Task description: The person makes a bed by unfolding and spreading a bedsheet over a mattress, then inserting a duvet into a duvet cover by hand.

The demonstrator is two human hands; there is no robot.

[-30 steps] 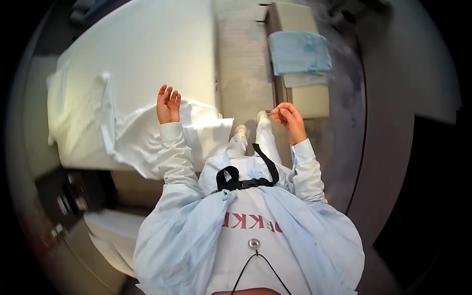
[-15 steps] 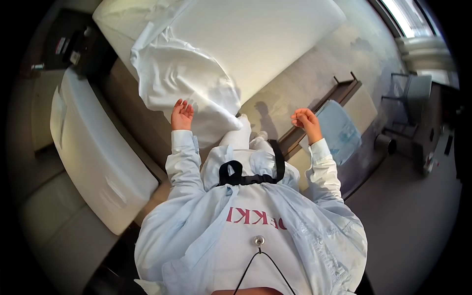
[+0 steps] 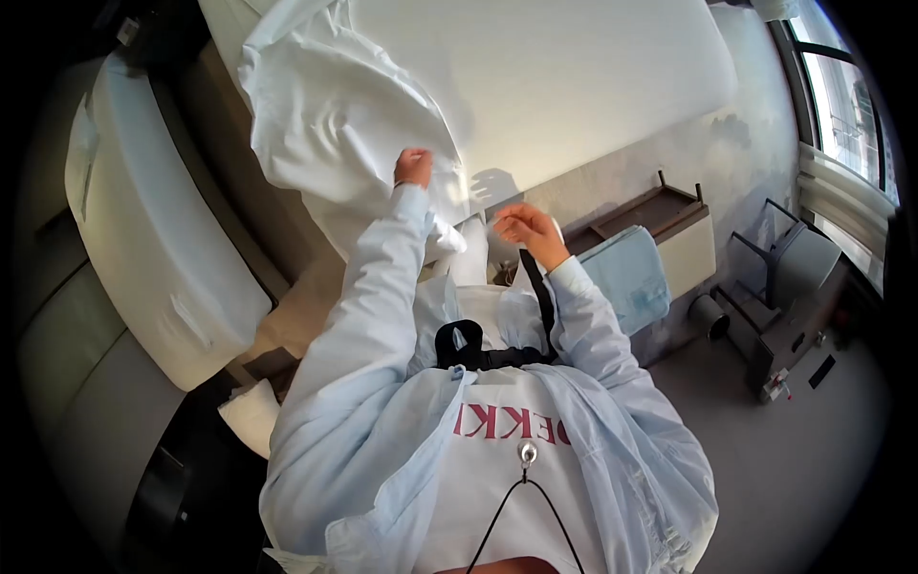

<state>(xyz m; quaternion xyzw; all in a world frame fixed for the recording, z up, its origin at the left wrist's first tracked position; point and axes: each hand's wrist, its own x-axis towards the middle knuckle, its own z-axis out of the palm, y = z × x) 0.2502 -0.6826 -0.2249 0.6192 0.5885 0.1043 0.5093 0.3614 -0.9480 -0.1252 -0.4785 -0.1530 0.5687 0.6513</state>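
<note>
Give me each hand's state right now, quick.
Left hand: curled in front of the sheet; whether it grips it cannot be told.
Right hand: partly curled, no held object visible.

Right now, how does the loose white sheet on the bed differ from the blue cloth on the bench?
The white sheet is rumpled, while the blue cloth lies in a neat rectangle. The sheet spills over the edge of the bed; the cloth rests across the bench. The sheet looks much larger than the cloth. Both are pale fabric.
</note>
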